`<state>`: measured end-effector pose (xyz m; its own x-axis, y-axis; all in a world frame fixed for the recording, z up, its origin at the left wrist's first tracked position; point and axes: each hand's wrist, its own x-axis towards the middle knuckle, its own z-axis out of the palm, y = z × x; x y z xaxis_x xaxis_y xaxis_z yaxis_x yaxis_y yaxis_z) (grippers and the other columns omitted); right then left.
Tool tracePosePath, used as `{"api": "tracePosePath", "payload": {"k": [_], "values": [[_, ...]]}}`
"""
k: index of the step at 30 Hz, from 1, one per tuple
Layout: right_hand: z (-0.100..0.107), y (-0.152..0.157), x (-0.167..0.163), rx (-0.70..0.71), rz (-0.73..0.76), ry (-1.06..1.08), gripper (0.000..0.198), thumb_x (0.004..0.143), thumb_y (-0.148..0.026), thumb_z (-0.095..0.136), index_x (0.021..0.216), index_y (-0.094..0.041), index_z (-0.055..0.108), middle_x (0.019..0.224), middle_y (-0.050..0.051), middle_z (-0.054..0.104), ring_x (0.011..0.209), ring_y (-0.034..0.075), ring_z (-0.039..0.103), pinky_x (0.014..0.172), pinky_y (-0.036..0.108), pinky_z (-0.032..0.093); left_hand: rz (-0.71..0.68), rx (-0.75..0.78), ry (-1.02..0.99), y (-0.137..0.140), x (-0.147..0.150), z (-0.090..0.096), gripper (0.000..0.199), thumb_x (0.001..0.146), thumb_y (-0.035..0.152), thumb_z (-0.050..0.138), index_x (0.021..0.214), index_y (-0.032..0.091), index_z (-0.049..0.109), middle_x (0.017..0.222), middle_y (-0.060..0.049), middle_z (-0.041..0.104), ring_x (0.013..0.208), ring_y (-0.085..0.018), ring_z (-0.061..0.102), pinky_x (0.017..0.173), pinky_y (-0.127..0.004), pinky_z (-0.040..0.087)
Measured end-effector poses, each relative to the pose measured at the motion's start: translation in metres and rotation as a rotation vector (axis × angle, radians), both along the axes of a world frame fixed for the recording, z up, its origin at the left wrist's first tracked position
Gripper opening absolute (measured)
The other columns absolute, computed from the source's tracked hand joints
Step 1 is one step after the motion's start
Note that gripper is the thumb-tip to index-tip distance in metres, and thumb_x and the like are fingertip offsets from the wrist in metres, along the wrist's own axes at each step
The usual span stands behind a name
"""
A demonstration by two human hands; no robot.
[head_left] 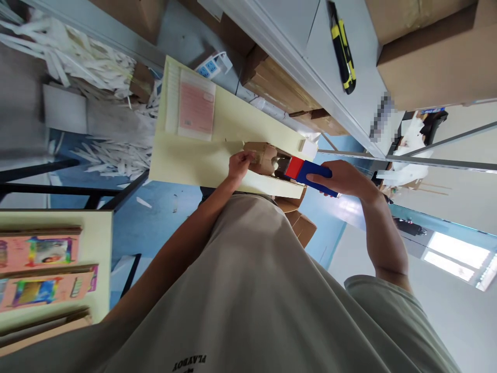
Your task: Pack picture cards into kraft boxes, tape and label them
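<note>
A small brown cardboard box lies on the pale yellow table in front of me. At its left end, my left hand is closed, with its fingertips pinching the box's edge. My right hand is wrapped around the blue end of a long blue and red block-shaped object. The red part points left and meets the right side of the box; whether it is inside cannot be made out. A small round pale thing shows at the box.
A pink printed sheet lies at the table's left. Beyond, a white shelf holds a black and yellow utility knife. A power strip and cardboard boxes stand behind. Pink printed packages lie on another table, lower left.
</note>
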<state>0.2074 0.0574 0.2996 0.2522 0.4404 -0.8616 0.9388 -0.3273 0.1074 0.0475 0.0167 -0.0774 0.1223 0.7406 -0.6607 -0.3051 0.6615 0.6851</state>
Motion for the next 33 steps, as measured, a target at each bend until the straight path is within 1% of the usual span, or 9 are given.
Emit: {"api": "tracePosePath", "payload": {"k": [6,9,11,13,15,19,26,30,33], "values": [[0.000,0.001,-0.011,0.002,0.054,-0.023,0.072,0.102,-0.095,0.065,0.085,-0.025,0.068,0.073,0.008,0.080,0.068,0.024,0.076,0.069,0.038,0.053,0.023,0.143,0.145,-0.010,0.009,-0.015,0.013,0.092,0.033,0.092,0.098,0.023,0.089,0.096,-0.005,0.084,0.084,-0.019,0.073,0.083,-0.031,0.058],[0.001,0.001,-0.014,0.008,0.078,-0.032,0.073,0.102,-0.096,0.064,0.085,-0.025,0.068,0.074,0.008,0.079,0.069,0.024,0.075,0.070,0.038,0.052,0.030,0.125,0.214,-0.015,0.008,-0.030,0.050,0.087,0.038,0.100,0.133,0.025,0.085,0.103,-0.004,0.082,0.081,-0.017,0.073,0.081,-0.031,0.059],[0.001,0.000,-0.015,0.007,0.081,-0.033,0.074,0.102,-0.097,0.063,0.085,-0.025,0.068,0.074,0.009,0.080,0.069,0.024,0.075,0.070,0.038,0.051,0.026,0.148,0.202,-0.021,0.005,-0.033,0.061,0.092,0.043,0.096,0.148,0.026,0.077,0.112,-0.007,0.081,0.089,-0.019,0.077,0.086,-0.033,0.063],[0.003,-0.001,-0.015,-0.001,0.082,-0.036,0.075,0.103,-0.097,0.061,0.086,-0.025,0.068,0.074,0.008,0.080,0.068,0.024,0.075,0.070,0.038,0.051,-0.014,0.301,0.169,-0.031,-0.001,-0.026,0.058,0.101,0.045,0.085,0.154,0.025,0.071,0.131,-0.013,0.080,0.113,-0.025,0.082,0.102,-0.040,0.069],[0.004,-0.001,-0.016,-0.010,0.085,-0.042,0.073,0.104,-0.096,0.061,0.087,-0.025,0.068,0.074,0.008,0.080,0.068,0.024,0.075,0.071,0.038,0.051,-0.102,0.523,0.129,-0.044,-0.008,-0.010,0.064,0.105,0.044,0.080,0.164,0.026,0.064,0.156,-0.017,0.072,0.145,-0.032,0.075,0.124,-0.049,0.064],[0.007,-0.003,-0.021,-0.009,0.104,-0.050,0.069,0.107,-0.090,0.061,0.089,-0.024,0.070,0.076,0.008,0.080,0.073,0.025,0.075,0.074,0.038,0.051,-0.300,0.755,0.103,-0.067,-0.009,0.021,0.104,0.102,0.054,0.087,0.188,0.030,0.033,0.187,-0.021,0.048,0.175,-0.043,0.051,0.142,-0.062,0.050],[0.006,-0.007,-0.026,0.011,0.184,-0.040,0.068,0.109,-0.089,0.058,0.091,-0.024,0.071,0.077,0.008,0.078,0.078,0.026,0.074,0.076,0.037,0.049,-0.406,0.785,0.223,-0.055,-0.003,0.028,0.120,0.102,0.076,0.085,0.192,0.028,0.022,0.181,-0.027,0.047,0.165,-0.047,0.058,0.134,-0.062,0.056],[0.006,-0.013,-0.023,0.014,0.240,-0.066,0.071,0.108,-0.091,0.058,0.093,-0.024,0.073,0.079,0.009,0.078,0.078,0.026,0.073,0.075,0.038,0.047,-0.493,0.895,0.277,-0.024,-0.010,0.049,0.130,0.092,0.061,0.100,0.194,0.030,0.026,0.171,-0.022,0.051,0.157,-0.046,0.059,0.131,-0.061,0.057],[0.007,-0.018,-0.023,0.029,0.301,-0.108,0.071,0.109,-0.091,0.057,0.095,-0.023,0.075,0.079,0.009,0.077,0.078,0.028,0.072,0.074,0.039,0.045,-0.586,0.934,0.309,-0.003,-0.011,0.068,0.119,0.086,0.043,0.105,0.187,0.032,0.042,0.163,-0.017,0.052,0.147,-0.042,0.064,0.126,-0.057,0.060]]}}
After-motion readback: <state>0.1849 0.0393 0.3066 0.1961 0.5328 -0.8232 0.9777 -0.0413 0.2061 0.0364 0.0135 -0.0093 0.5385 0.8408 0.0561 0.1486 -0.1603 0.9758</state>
